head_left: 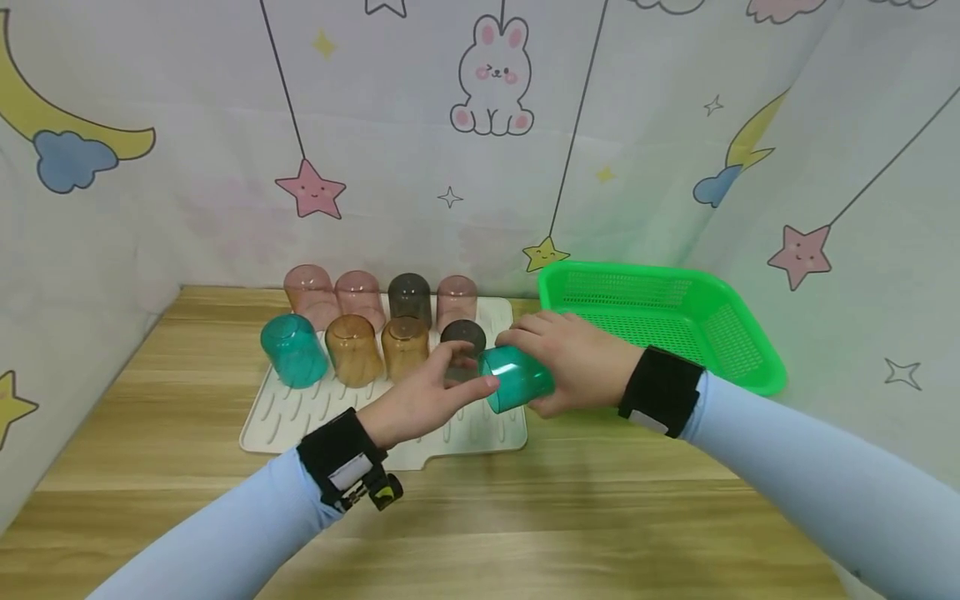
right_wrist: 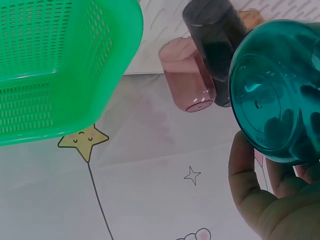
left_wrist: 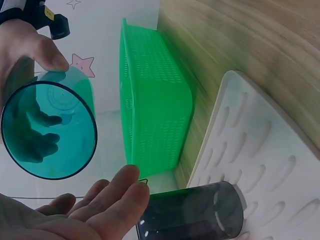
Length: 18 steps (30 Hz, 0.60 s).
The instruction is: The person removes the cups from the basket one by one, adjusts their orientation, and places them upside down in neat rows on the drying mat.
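My right hand [head_left: 566, 354] grips a teal see-through cup [head_left: 513, 379] round its base end, tilted so its mouth faces my left hand. In the left wrist view the thumb of that right hand presses the cup's side, and other fingers show through the wall. My left hand [head_left: 420, 392] is spread beside the mouth; its thumb overlaps the rim in the head view. Its fingers [left_wrist: 117, 200] reach out relaxed below the cup in the left wrist view. A dark grey cup [left_wrist: 192, 210] stands upside down on the white draining mat [head_left: 292, 425], just behind my left hand.
Upside-down cups stand in two rows on the mat: a teal cup [head_left: 294, 352] at left front, amber cups beside it, pink cups and a grey cup [head_left: 409, 298] behind. A green basket [head_left: 757, 350] stands at the right on the wooden table [head_left: 480, 542], near the patterned cloth backdrop.
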Motion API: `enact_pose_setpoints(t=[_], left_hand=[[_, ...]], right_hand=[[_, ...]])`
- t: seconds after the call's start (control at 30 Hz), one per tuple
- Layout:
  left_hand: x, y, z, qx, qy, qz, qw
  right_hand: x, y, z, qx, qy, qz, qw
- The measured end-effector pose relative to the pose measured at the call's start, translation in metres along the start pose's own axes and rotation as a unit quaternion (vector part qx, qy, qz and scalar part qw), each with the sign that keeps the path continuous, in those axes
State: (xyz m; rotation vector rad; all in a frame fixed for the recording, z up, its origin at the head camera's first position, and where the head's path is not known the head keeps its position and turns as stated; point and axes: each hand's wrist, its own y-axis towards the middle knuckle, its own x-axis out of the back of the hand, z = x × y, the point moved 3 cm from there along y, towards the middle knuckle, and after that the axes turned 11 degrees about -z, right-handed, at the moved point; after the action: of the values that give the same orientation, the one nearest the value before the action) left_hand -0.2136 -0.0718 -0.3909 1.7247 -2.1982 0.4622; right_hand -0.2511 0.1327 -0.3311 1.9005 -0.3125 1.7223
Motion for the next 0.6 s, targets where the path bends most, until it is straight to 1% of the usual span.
enact_pose_setpoints(t=[0.07,0.2,0.6], left_hand=[[-0.001,0.000,-0.001,0.001,-0.002,0.007,1.0000],[-0.001,0.001,-0.001,-0.003,-0.003,0.014,0.9999],[-0.001,0.000,-0.001,-0.011,0.010,0.019,0.9997]], right_hand=[[-0.001,0.001,0.003,0.001,0.002,0.008,1.0000],[-0.003,0.002,0.007,0.005,0.006,0.011,0.9999],[-0.006,0.005,0.014,0.006,0.018,0.024,0.9995]])
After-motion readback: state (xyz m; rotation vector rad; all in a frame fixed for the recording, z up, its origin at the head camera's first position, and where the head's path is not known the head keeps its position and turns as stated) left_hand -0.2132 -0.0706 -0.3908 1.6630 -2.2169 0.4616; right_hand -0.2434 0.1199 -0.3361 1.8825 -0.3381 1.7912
